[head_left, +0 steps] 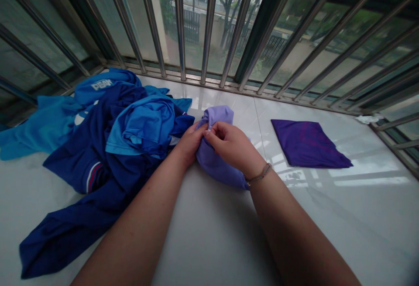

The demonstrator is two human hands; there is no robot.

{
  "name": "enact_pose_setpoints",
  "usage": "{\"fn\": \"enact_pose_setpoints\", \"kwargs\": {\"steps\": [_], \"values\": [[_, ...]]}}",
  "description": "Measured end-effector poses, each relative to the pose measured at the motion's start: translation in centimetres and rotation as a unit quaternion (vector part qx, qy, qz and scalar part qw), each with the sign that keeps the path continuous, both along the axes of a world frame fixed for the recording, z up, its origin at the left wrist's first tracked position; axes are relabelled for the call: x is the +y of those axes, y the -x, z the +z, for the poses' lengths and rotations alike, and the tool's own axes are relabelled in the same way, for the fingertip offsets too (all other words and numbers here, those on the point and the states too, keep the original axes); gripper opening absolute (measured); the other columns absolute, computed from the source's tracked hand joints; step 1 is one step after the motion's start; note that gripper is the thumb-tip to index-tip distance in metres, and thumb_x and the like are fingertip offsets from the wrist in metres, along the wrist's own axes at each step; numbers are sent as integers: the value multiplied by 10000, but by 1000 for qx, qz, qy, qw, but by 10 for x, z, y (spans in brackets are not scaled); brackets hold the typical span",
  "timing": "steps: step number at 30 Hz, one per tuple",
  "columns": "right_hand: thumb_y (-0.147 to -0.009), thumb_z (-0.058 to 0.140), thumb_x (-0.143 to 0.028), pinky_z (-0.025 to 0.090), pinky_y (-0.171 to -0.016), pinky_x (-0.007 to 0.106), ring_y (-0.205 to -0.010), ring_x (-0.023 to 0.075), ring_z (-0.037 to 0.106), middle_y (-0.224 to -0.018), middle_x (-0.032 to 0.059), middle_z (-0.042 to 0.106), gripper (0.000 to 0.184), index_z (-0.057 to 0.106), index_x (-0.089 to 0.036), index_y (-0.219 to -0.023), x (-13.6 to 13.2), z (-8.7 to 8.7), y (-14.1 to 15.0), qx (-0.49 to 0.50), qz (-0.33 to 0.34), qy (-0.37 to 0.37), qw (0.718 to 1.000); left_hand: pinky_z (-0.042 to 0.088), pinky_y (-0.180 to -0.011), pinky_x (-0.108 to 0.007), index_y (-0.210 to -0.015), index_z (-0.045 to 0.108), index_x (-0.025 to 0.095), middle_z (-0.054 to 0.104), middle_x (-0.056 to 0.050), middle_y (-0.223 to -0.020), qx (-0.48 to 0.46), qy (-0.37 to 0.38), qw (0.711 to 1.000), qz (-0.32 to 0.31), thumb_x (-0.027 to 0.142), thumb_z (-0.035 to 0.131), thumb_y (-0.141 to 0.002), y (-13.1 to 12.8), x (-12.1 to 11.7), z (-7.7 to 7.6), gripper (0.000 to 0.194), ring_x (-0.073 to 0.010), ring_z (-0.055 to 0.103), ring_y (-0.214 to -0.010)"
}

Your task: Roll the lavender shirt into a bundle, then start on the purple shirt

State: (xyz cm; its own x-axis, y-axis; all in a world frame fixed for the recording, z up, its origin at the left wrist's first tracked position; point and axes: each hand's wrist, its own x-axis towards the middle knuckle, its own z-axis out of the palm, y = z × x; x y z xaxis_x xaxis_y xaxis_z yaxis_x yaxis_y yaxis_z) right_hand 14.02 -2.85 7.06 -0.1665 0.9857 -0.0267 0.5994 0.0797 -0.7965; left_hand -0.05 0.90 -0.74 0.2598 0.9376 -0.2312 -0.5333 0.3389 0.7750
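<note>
A bunched lavender garment (216,157) is between my two hands, just above the white tiled ledge. My left hand (191,144) grips its left side, fingers partly hidden behind the cloth. With thumb and forefinger pressed together, my right hand (231,144) pinches the fabric near the top, close to the left thumb. A small pale bit shows at that pinch, too small to name. To the left, a heap of blue clothes (144,122) lies close to my left hand. Over on the right rests a flat, folded dark purple garment (309,144).
Metal bars (209,28) stand along the back and both sides of the ledge, before window glass. A long navy sleeve (65,238) stretches from the heap toward the front left. Crumpled white material (369,118) lies by the right-hand bars.
</note>
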Motion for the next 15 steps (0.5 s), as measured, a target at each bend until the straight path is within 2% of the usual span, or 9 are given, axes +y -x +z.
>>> {"fn": "enact_pose_setpoints", "kwargs": {"steps": [10,15], "values": [[-1006,637,-374,364,-644,292,-688,159,589,-731,-7,675,251,591,-227,-808,0,2,2,-10,-2,10,1000,562,-758,-296,-1052,777,178,805,-41,-899,3,2,1000,-2,421,945,-751,0,0,0,422,-217,760,-836],[-995,636,-359,356,-635,294,-667,153,576,-703,-14,661,252,598,-225,-785,-1,2,2,-15,1,5,1000,555,-721,-288,-1032,780,185,805,-38,-871,9,6,1000,1,436,961,-720,-1,-2,3,440,-222,766,-823]]}}
